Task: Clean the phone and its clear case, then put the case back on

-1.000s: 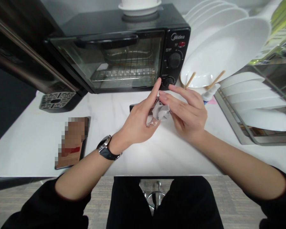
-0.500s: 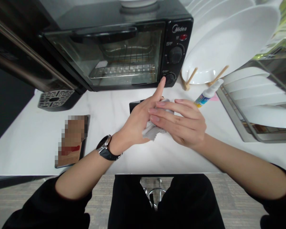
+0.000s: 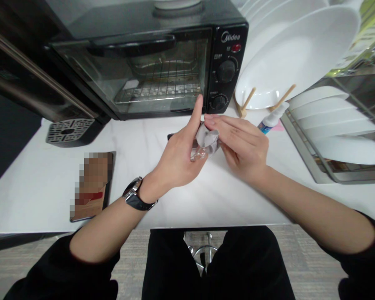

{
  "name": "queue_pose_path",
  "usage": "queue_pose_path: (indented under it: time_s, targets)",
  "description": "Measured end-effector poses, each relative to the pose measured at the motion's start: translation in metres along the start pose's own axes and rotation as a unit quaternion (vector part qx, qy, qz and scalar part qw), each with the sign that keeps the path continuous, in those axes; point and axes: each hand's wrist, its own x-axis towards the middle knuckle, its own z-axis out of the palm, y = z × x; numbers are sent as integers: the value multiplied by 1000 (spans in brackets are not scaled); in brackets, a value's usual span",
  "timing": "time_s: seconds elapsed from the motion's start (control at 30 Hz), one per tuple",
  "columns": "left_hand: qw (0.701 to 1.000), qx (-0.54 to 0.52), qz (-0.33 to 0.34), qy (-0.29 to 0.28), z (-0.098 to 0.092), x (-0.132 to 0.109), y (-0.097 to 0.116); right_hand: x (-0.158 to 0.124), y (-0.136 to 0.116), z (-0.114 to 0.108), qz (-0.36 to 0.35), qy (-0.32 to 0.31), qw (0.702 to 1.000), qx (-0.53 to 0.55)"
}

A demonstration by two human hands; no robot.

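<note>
Over the white counter point(image 3: 43, 183) my left hand point(image 3: 178, 162) is closed on a small clear object point(image 3: 199, 155), its index finger pointing up; a watch point(image 3: 136, 196) sits on that wrist. My right hand point(image 3: 245, 146) pinches a crumpled grey cloth point(image 3: 207, 136) against the clear object. Both hands meet just in front of the black toaster oven point(image 3: 156, 71). A flat black item point(image 3: 171, 136) lies on the counter behind my left hand, mostly hidden.
A phone point(image 3: 92, 185) lies at the left. A small spray bottle point(image 3: 272, 120) lies right of my hands. White plates point(image 3: 296, 58) stand on a wooden holder, and more fill a metal dish rack point(image 3: 303, 146) at right. A black drip grille point(image 3: 67, 130) sits back left.
My right hand has lifted off my left palm and drawn its fingertips together, bunching the cloth on the clear object. The view shifted slightly.
</note>
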Motion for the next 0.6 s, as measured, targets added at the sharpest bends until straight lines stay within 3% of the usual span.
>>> queue_pose_path:
  time_s: [0.1, 0.23, 0.37, 0.6]
  targets:
    - [1000, 9, 3, 22, 1, -2, -3, -1, -15, -3, -23, -23, 999, 13]
    - [999, 31, 10, 10, 2, -3, -7, -3, -28, -9, -48, -67, 997, 7]
    - [999, 12, 28, 24, 1, 0, -2, -5, -22, -8, -39, -54, 998, 5]
    - [999, 19, -18, 31, 1, 4, 11, -6, -2, -1, 2, -27, 1000, -7]
